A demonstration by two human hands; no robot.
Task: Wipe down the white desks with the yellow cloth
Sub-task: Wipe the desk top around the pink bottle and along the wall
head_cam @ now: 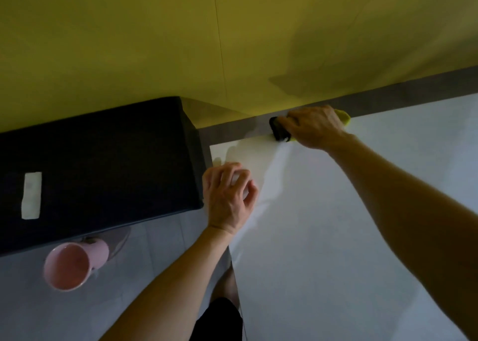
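Note:
The white desk (pixel 349 224) fills the right half of the view. My right hand (pixel 315 126) reaches to its far edge by the wall and holds the yellow cloth (pixel 342 116), which peeks out behind and under the hand. A small black object (pixel 278 131) sits at that hand's fingertips, but the grip on it is unclear. My left hand (pixel 227 195) is at the desk's near-left corner. Its fingers are curled over a small white object (pixel 239 182) that is mostly hidden.
A dark box-like unit (pixel 103 164) with a white label stands left of the desk. A pink mug (pixel 69 268) lies on a grey surface (pixel 38 314) below it. A yellow wall (pixel 232 43) rises behind the desk, with a grey strip (pixel 413 92) along its foot.

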